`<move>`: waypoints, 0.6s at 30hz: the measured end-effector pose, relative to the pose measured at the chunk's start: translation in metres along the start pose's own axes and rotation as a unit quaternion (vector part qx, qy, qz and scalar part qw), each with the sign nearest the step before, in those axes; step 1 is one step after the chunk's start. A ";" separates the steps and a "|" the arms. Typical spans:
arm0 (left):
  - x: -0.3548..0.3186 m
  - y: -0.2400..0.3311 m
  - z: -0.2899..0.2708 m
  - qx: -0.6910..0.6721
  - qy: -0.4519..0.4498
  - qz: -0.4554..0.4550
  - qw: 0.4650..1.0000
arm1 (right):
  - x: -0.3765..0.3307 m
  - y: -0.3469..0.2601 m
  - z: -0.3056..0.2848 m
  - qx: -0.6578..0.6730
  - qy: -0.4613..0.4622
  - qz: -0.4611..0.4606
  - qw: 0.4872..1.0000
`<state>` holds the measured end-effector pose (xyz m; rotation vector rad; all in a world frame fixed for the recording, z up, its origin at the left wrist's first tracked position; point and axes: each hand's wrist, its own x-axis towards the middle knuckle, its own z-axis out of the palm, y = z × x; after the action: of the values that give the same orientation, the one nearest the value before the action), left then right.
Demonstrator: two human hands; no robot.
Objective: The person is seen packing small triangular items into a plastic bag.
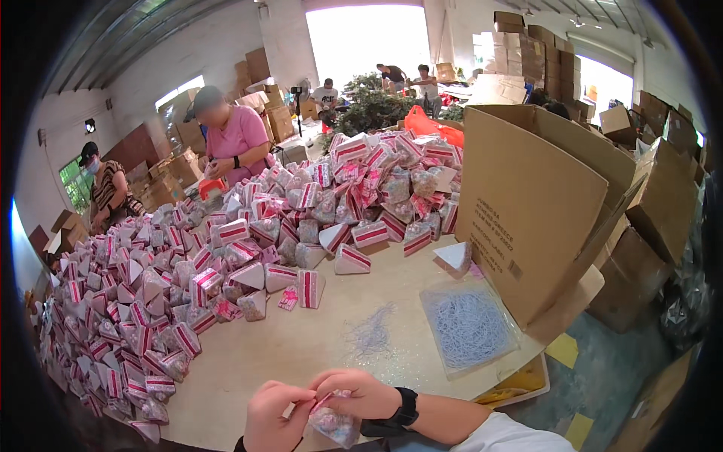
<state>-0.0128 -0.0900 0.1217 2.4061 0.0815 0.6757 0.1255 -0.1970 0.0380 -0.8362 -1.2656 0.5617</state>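
Observation:
Near the front edge of the table, both my hands meet over a cake-slice ornament (335, 428) with a glittery, speckled, pale side and a pink edge. My right hand (363, 395), with a black band on the wrist, grips it from above. The fingertips of my left hand (273, 414) are pinched together at its pink edge; what lies between them is too small to tell. Beyond my hands lies a small heap of thin whitish string loops (370, 333). To its right a shallow clear tray (446, 369) holds a tangle of the same loops.
A large pile of cake-slice ornaments (203, 282) covers the table's left and far side. One slice (454, 258) lies beside a tall open cardboard box (527, 203) at right. A yellow-lined bin (520, 383) sits below the table edge. People (237, 143) work across the table.

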 end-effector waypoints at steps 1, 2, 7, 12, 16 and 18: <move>-0.006 -0.004 0.003 -0.129 0.018 -0.065 0.989 | -0.002 0.001 0.000 -0.023 0.007 0.027 0.999; -0.013 -0.008 0.008 -0.255 0.037 -0.129 0.958 | -0.006 0.001 -0.001 -0.047 0.015 0.054 0.997; -0.028 -0.019 0.035 -0.448 0.098 -0.136 0.878 | -0.009 0.008 0.012 0.113 0.103 0.149 0.977; -0.032 -0.024 0.064 -0.446 0.220 -0.071 0.865 | -0.009 0.023 0.009 0.140 0.203 0.206 0.947; -0.044 -0.037 0.079 -0.505 0.147 -0.184 0.831 | -0.005 0.022 0.006 0.107 0.228 0.202 0.947; -0.050 -0.039 0.082 -0.457 0.083 -0.233 0.854 | -0.007 0.024 0.008 0.085 0.237 0.198 0.947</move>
<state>-0.0117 -0.1160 0.0215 1.3307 0.3243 0.5165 0.1183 -0.1861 0.0156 -1.0121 -0.6018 0.7248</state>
